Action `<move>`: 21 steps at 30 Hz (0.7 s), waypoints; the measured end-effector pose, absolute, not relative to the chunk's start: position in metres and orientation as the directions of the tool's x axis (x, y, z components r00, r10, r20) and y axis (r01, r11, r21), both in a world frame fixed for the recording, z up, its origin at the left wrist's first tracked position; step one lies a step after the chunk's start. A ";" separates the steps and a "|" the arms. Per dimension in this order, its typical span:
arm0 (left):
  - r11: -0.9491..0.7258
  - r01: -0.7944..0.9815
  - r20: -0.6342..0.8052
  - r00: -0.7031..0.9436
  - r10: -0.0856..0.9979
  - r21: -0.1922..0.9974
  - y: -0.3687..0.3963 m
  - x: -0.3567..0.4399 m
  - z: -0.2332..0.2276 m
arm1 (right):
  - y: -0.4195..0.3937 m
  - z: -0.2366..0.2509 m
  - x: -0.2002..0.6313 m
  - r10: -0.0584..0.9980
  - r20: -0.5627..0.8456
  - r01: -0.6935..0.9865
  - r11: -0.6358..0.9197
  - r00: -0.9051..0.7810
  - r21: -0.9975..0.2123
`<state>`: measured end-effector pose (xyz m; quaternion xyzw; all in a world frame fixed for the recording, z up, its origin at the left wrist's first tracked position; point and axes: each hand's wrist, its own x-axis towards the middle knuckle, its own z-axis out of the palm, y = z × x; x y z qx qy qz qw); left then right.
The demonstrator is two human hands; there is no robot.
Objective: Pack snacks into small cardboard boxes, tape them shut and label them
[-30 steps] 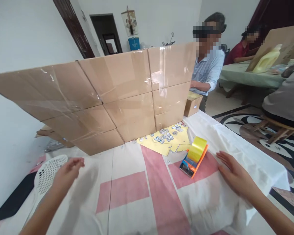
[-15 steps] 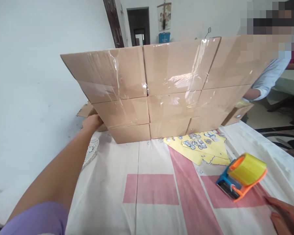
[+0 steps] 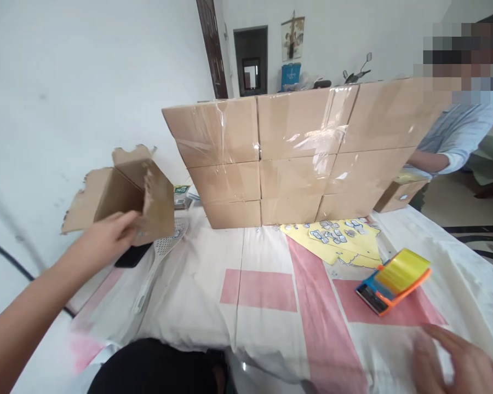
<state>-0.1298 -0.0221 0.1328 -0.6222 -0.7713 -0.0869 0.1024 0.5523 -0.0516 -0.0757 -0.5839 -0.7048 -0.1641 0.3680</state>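
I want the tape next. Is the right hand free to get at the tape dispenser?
Probably yes: the right hand lies open on the cloth just short of the tape dispenser, and nothing lies between them.

Matt, rough-torn cardboard piece point(image 3: 119, 194); glossy tape over cardboard wall point(image 3: 296, 148); soft cloth tablecover point(image 3: 213, 306); shiny plastic tape dispenser point(image 3: 392, 279).

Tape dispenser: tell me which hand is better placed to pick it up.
Right, probably. The right hand lies open on the cloth just in front of the tape dispenser, while the left hand grips a torn cardboard piece on the far side.
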 end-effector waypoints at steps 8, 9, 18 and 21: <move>-0.089 0.996 0.295 0.083 0.952 0.006 -0.162 -0.091 0.073 | -0.040 -0.028 0.366 0.728 0.531 0.478 0.686 -0.435 -0.549; -0.161 0.987 0.318 0.158 0.935 -0.016 -0.171 -0.085 0.068 | -0.029 -0.020 0.353 0.742 0.442 0.437 0.661 -0.504 -0.611; -0.382 0.884 0.261 0.449 0.854 -0.270 -0.165 -0.038 0.066 | 0.042 -0.004 0.316 0.611 0.235 0.173 0.532 -0.756 -0.828; -0.472 0.857 0.206 0.510 0.835 -0.207 -0.146 -0.037 0.077 | 0.040 -0.007 0.319 0.713 0.222 0.193 0.451 -0.665 -0.871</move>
